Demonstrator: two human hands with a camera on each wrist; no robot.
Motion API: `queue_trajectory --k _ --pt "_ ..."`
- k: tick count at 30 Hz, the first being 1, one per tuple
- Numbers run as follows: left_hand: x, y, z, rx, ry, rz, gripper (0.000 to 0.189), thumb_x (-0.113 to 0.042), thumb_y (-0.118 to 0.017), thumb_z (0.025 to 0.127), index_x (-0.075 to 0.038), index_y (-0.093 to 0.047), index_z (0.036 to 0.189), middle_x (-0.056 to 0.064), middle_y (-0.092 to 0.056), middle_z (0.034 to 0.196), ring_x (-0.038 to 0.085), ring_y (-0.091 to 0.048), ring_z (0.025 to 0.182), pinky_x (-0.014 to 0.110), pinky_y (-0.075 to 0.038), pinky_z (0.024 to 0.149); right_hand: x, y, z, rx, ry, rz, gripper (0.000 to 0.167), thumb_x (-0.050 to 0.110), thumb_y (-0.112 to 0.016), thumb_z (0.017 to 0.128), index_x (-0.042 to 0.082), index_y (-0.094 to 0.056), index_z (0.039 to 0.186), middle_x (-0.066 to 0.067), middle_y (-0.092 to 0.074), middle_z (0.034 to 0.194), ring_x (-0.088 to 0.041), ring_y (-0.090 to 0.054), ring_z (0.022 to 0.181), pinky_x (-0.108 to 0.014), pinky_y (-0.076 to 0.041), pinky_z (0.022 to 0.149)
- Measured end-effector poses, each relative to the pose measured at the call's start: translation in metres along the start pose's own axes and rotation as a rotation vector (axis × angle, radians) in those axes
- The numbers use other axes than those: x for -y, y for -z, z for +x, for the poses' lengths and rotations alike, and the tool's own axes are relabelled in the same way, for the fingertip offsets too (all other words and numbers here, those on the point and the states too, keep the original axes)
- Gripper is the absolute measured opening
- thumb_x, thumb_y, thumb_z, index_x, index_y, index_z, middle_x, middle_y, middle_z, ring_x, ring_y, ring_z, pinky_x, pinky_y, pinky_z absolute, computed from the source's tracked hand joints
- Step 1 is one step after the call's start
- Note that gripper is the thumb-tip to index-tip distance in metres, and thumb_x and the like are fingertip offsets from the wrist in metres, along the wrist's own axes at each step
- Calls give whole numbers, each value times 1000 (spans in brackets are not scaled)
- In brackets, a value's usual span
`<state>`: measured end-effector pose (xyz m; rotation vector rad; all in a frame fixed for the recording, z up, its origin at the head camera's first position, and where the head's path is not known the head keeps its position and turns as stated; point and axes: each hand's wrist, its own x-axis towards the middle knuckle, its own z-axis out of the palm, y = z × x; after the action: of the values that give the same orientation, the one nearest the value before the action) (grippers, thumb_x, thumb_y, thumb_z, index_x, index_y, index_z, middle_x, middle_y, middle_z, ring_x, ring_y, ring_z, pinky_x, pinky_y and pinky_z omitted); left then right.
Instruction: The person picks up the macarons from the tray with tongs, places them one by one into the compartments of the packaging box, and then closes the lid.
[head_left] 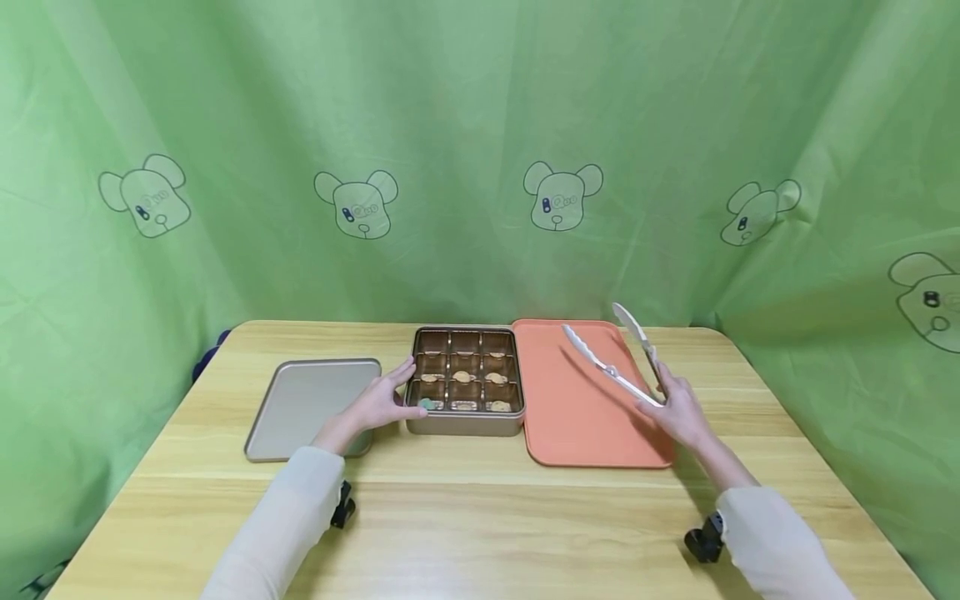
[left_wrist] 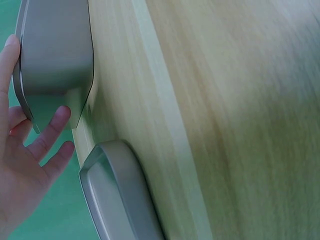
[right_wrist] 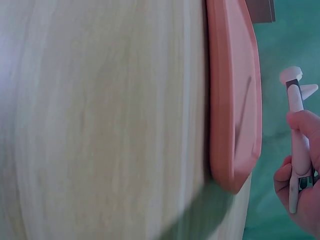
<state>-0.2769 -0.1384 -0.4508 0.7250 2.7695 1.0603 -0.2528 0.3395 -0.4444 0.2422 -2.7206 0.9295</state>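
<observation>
My left hand [head_left: 381, 403] rests at the front left corner of a brown metal divided baking pan [head_left: 465, 425]. Its thumb lies at the front rim, and the other fingers spread along the left side. Cookies sit in several of the pan's compartments, among them a green piece [head_left: 427, 404] at front left and a round tan cookie [head_left: 500, 406] at front right. My right hand [head_left: 678, 412] grips metal tongs [head_left: 611, 372] by the handles. The tongs' arms stand apart over the orange tray [head_left: 577, 433], with nothing between their tips.
A flat grey-brown metal lid or tray [head_left: 307, 408] lies left of the pan, partly behind the left forearm. The orange tray lies right beside the pan. Green curtain [head_left: 465, 267] hangs behind the wooden table [head_left: 480, 525].
</observation>
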Motion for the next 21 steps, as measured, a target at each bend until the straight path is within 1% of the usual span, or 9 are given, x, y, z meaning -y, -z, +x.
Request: queue_trajectory --k 1,4,6,7,10,13,15,17,21 --pt "0 0 0 -2 0 2 90 -37 -73 75 5 -26 140 17 -14 150 7 -41 45 54 -14 109 -2 1 0 -11 6 4 73 8 -69 76 -9 -29 135 -35 -47 93 -44 -45 84 -52 -42 67" --pt "0 0 0 -9 -4 7 90 -36 -73 75 5 -26 139 18 -15 150 7 -42 44 56 -11 109 -9 6 -2 -49 23 13 68 6 -70 75 -10 -34 131 -30 -46 86 -39 -43 79 -41 -39 60" --pt "0 -1 0 -8 -4 1 90 -36 -73 75 5 -26 140 18 -15 150 8 -41 43 55 -15 108 -13 9 -3 -68 34 13 62 6 -70 75 -10 -37 126 -27 -45 82 -36 -41 76 -36 -36 59" --pt "0 -1 0 -6 -4 2 90 -37 -72 75 5 -26 140 17 -15 150 8 -39 42 56 -15 108 -16 10 -5 -69 31 11 61 6 -69 76 -10 -37 126 -27 -45 83 -36 -41 77 -37 -36 59" --pt "0 -2 0 0 4 -7 91 -38 -72 74 4 -25 140 16 -14 150 7 -38 42 51 -24 107 -23 16 -9 -68 19 -1 55 8 -67 79 -9 -37 122 -27 -44 84 -36 -40 78 -38 -35 58" --pt "0 -3 -1 0 10 -13 91 -37 -73 74 3 -25 141 16 -13 151 7 -37 42 47 -30 105 -28 20 -12 -53 -1 -7 58 11 -65 82 -8 -34 127 -28 -44 85 -36 -39 79 -38 -35 58" --pt "1 -2 -1 -1 9 -20 91 -36 -73 74 4 -25 141 16 -13 151 6 -38 43 43 -36 100 -30 23 -13 -50 -9 -18 60 12 -65 83 -8 -32 129 -27 -43 85 -35 -39 78 -35 -34 57" --pt "1 -1 -1 -5 7 -17 91 -36 -73 74 4 -25 141 16 -13 151 6 -39 43 41 -39 98 -33 24 -14 -47 -14 -19 63 12 -64 83 -8 -30 132 -26 -42 84 -34 -39 77 -34 -33 56" --pt "0 -1 -1 -5 6 -13 91 -36 -73 75 4 -25 141 15 -13 151 6 -42 45 36 -44 87 -39 27 -17 -51 -20 -42 68 13 -64 84 -8 -26 136 -26 -42 83 -34 -39 77 -34 -34 56"
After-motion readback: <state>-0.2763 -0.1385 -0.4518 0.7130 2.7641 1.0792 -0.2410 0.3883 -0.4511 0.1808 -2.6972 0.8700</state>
